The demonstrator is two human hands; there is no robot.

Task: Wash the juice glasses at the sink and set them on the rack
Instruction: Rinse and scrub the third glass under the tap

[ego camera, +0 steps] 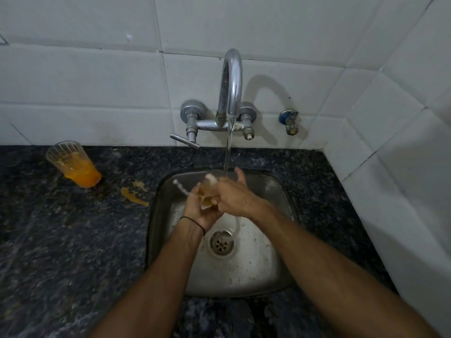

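You are rinsing: left hand (203,215) grips the glass (206,195) under the tap stream (227,152), right hand (233,193) clasps and rubs it. Next, judged: find the rack, unseen here.

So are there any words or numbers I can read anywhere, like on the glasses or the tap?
None: no words, numbers or signs show in this view.
The glass with orange juice on the counter has only moulded ribs.
The glass under the water, held by both hands, is blurred and shows no print.
The tap is bare metal.
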